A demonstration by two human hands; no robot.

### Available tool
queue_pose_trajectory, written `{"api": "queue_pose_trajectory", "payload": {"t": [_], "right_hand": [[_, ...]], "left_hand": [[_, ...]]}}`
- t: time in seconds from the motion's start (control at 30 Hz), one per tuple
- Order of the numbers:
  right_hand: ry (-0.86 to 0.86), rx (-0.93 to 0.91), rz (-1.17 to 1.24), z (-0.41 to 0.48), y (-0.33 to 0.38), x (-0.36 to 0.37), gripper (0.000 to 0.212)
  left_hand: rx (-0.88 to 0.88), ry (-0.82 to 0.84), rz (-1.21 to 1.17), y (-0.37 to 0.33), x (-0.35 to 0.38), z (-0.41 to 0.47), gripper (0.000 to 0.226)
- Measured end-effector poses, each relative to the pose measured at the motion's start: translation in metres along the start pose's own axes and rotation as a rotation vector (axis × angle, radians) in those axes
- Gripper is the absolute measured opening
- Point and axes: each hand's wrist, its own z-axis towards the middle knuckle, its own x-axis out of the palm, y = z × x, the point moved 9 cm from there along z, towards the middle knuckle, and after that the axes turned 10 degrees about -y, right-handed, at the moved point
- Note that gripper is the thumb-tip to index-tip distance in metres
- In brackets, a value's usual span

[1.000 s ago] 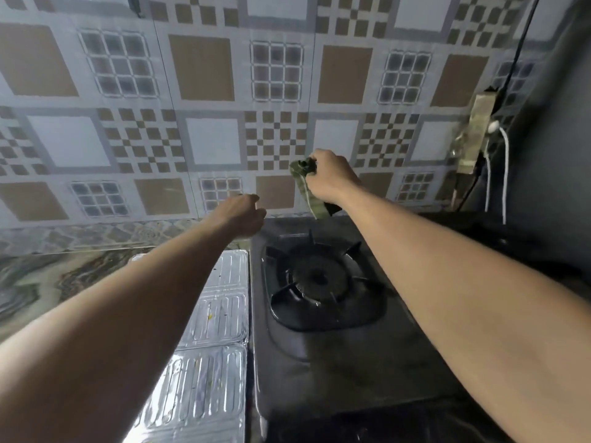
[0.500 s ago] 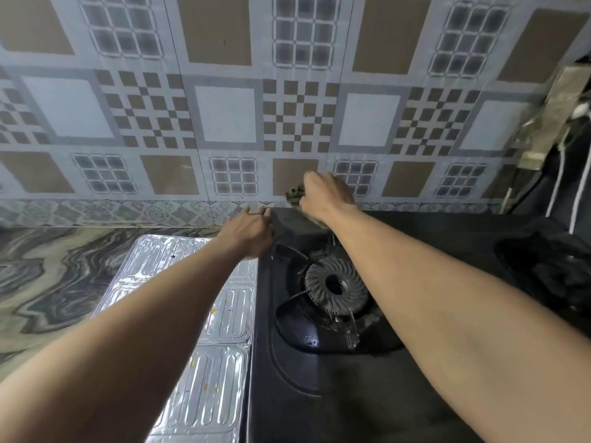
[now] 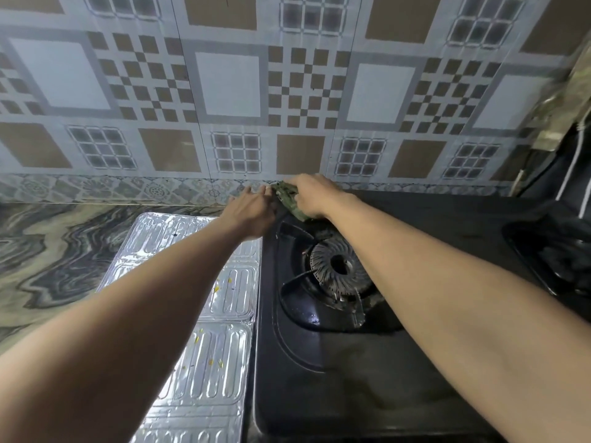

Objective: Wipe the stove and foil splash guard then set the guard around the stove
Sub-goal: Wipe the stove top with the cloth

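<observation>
The black gas stove (image 3: 332,378) fills the lower middle, its round burner (image 3: 339,265) partly behind my right forearm. My right hand (image 3: 315,195) presses a crumpled dark green cloth (image 3: 287,199) onto the stove's far left corner, by the wall. My left hand (image 3: 252,212) rests at that same corner, fingers together, touching the stove's edge; I cannot tell whether it grips anything. The foil splash guard (image 3: 211,372) lies flat on the counter left of the stove, with small yellow specks on its embossed panels.
A patterned tile wall (image 3: 230,84) stands right behind the stove. The marbled counter (image 3: 51,260) extends to the left. At the right a dark second burner area (image 3: 556,251) and a white cable (image 3: 572,167) run along the dark side wall.
My right hand came down from in front of the wall and now holds the cloth against the stove's back corner. My left hand slid forward to that corner. The view tilted downward.
</observation>
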Motion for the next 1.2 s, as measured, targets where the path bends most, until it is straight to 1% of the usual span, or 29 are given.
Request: {"api": "queue_pose_trajectory", "payload": {"t": [0.07,0.13,0.17,0.27,0.3,0.37,0.43,0.47,0.5,0.67,0.73,0.77,0.8,0.87,0.93,1.03,1.2], "right_hand": [[0.041,-0.042,-0.065,-0.004,0.005,0.004,0.046],[0.057,-0.037,-0.089,-0.006,0.006,0.002,0.044],[0.047,-0.027,-0.106,-0.006,0.005,0.0,0.041],[0.0,0.011,-0.103,-0.002,0.004,-0.006,0.037],[-0.007,0.029,-0.084,0.0,0.002,-0.008,0.038],[0.002,0.055,-0.06,0.003,-0.005,-0.01,0.043],[0.012,0.073,-0.048,0.003,-0.015,-0.013,0.049],[0.017,0.076,-0.042,0.003,-0.02,-0.014,0.051],[0.019,0.078,-0.035,0.002,-0.024,-0.015,0.05],[0.011,0.095,-0.008,0.001,-0.048,-0.022,0.042],[0.006,0.108,-0.004,-0.001,-0.058,-0.025,0.041],[0.004,0.114,-0.004,-0.001,-0.064,-0.027,0.04],[0.006,0.116,-0.004,-0.002,-0.07,-0.029,0.04],[0.007,0.118,-0.007,-0.004,-0.082,-0.032,0.042],[0.002,0.122,-0.003,-0.008,-0.093,-0.033,0.046],[-0.002,0.118,0.001,-0.015,-0.108,-0.035,0.049],[-0.014,0.139,-0.016,-0.028,-0.134,-0.042,0.044]], "left_hand": [[0.014,0.015,0.008,0.0,0.003,0.001,0.101],[0.025,0.006,0.024,0.0,0.005,0.003,0.077],[0.024,0.006,0.029,0.001,0.006,0.004,0.076],[0.021,0.033,0.03,0.003,0.007,0.009,0.11],[0.023,0.027,0.036,0.005,0.008,0.012,0.112],[0.015,0.043,0.059,0.005,0.011,0.017,0.099],[-0.042,0.049,0.061,0.006,0.011,0.019,0.072],[-0.056,0.047,0.068,0.005,0.012,0.02,0.062],[-0.069,0.05,0.077,0.004,0.011,0.02,0.06],[-0.105,0.139,0.14,0.012,0.017,0.03,0.074],[-0.115,0.16,0.138,0.005,0.017,0.034,0.076],[-0.123,0.175,0.133,-0.001,0.016,0.035,0.071],[-0.136,0.178,0.123,-0.009,0.013,0.034,0.06],[-0.153,0.119,0.082,-0.02,0.007,0.042,0.035],[-0.144,0.086,0.117,-0.029,0.004,0.051,0.036],[-0.132,0.093,0.121,-0.045,0.007,0.06,0.041],[-0.123,0.099,0.107,-0.077,0.014,0.068,0.042]]}}
